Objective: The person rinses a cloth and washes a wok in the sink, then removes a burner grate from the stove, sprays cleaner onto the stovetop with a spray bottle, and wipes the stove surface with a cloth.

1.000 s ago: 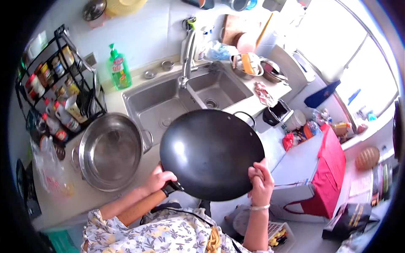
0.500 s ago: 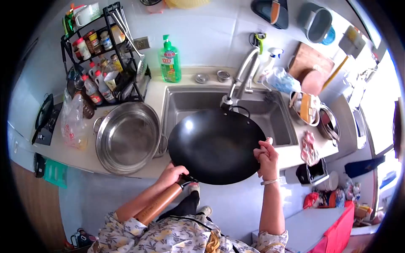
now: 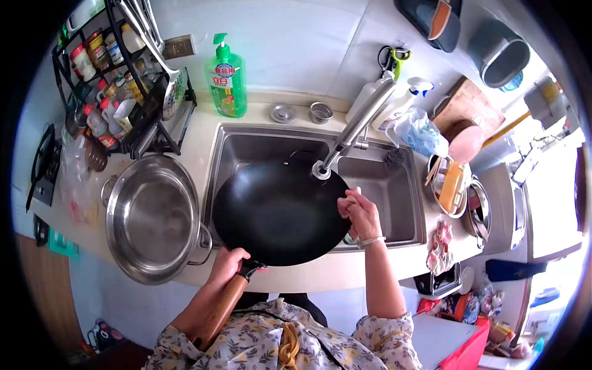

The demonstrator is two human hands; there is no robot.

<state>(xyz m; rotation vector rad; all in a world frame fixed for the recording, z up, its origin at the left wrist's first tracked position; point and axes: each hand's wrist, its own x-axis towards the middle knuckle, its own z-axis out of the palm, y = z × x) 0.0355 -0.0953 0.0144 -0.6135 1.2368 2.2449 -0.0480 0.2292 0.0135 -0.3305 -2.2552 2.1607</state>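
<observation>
A black wok [image 3: 279, 213] is held over the front part of the steel sink [image 3: 246, 132], its dark inside facing up. My left hand [image 3: 228, 265] is closed on the wok where its wooden handle [image 3: 220, 311] joins the pan; the handle runs back along my forearm. On the opposite side, my right hand [image 3: 362, 217] grips the rim with curled fingers. The faucet [image 3: 364, 120] reaches down over the wok's right back edge. Left of the sink, a wide steel pot [image 3: 151, 219] with loop handles stands on the counter, close to my left hand.
A green soap bottle [image 3: 227, 80] stands behind the sink beside a metal strainer [image 3: 321, 112]. The spice rack [image 3: 132, 92] is at the left back. To the right are a basket with a yellow sponge [image 3: 453, 185], a crumpled cloth [image 3: 439, 246] and a cutting board [image 3: 468, 105].
The wok has moved forward in both hands, farther over the sink and under the faucet. The view has come closer to the counter. Both hands keep their hold.
</observation>
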